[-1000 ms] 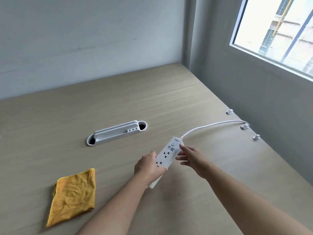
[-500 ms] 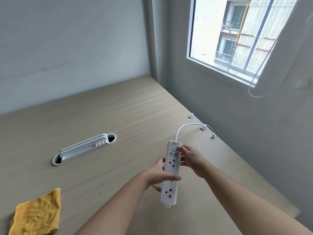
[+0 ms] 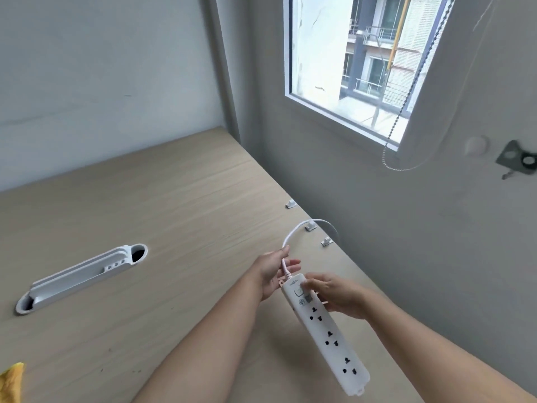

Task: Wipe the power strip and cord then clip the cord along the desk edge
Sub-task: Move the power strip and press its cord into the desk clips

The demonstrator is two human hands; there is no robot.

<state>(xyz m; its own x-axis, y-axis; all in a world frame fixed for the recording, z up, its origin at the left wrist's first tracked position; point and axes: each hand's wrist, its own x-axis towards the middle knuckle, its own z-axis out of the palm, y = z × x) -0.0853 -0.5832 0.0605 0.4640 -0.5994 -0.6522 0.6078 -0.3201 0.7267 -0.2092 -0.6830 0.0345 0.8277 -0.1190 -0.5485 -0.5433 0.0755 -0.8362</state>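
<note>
A white power strip (image 3: 328, 335) with three outlets is held tilted above the wooden desk (image 3: 174, 199). My right hand (image 3: 337, 295) grips its switch end from the right side. My left hand (image 3: 273, 271) pinches the white cord (image 3: 290, 237) just where it leaves the strip. The cord arcs up and right toward the desk's right edge and passes the middle cable clip (image 3: 310, 226). Two more white clips (image 3: 290, 203) (image 3: 327, 241) sit along that edge. Only a corner of the yellow cloth (image 3: 11, 382) shows at the bottom left.
A white oval cable grommet (image 3: 81, 276) is set into the desk at the left. Grey walls close the desk at the back and right. A window (image 3: 363, 59) with a hanging bead chain (image 3: 406, 112) is above the right edge.
My left hand let go of the strip's body and moved up onto the cord. My right hand took over the strip, which tilted lower right. The view swung right, pushing the cloth almost out of sight.
</note>
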